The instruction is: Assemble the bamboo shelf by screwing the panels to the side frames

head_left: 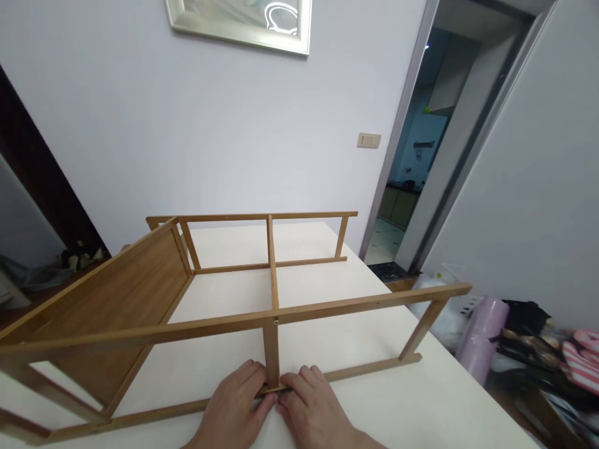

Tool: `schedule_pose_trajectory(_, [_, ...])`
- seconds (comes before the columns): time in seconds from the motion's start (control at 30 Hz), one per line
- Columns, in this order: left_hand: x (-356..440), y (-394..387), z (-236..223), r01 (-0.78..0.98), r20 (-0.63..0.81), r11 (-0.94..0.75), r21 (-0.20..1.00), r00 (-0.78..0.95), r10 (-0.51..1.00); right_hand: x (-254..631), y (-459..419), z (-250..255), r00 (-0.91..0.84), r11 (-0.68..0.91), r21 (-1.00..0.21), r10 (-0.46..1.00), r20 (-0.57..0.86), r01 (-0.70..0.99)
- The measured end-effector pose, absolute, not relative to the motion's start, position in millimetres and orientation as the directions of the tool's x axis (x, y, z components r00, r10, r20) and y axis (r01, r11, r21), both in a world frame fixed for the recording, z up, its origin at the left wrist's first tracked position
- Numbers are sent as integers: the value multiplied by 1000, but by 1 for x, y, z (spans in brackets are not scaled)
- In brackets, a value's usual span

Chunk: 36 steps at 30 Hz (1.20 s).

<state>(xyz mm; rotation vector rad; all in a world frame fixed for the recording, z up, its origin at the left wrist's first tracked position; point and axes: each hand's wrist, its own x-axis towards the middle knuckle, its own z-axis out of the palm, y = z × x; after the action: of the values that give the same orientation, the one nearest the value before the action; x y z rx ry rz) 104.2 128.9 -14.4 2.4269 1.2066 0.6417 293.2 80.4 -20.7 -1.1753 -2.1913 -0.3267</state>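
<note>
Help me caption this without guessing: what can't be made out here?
All in the head view:
Whether a small part is held at the foot of the middle post: the left hand and right hand hide it.
The near left end of the wooden frame: cut off by the left edge.
The silver-framed piece: top cut off.
Dark things on the far counter: too small and dim.

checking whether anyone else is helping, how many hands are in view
2: the left hand and the right hand, either side of the near middle upright, at its foot; no others show.
</note>
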Motion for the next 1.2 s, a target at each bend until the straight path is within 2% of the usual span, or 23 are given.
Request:
schedule_pose_trajectory(0.23, [103, 126, -15, 644, 293, -616, 453, 546, 785, 289, 82, -22, -414, 565, -16, 623, 663, 825])
schedule_pose_trajectory(0.57, [92, 125, -37, 642, 309, -555, 529, 464, 830, 290, 81, -24, -436, 565, -16, 653, 619, 825])
schedule_pose_trajectory(0.9, [94, 133, -14, 538, 419, -752, 379, 625, 658, 286, 85, -18, -418, 559, 20, 594, 687, 829])
schedule_pose_trajectory(1.2, [91, 131, -16, 563, 423, -756, 332, 628, 654, 284, 85, -15, -412, 560, 14, 592, 693, 828])
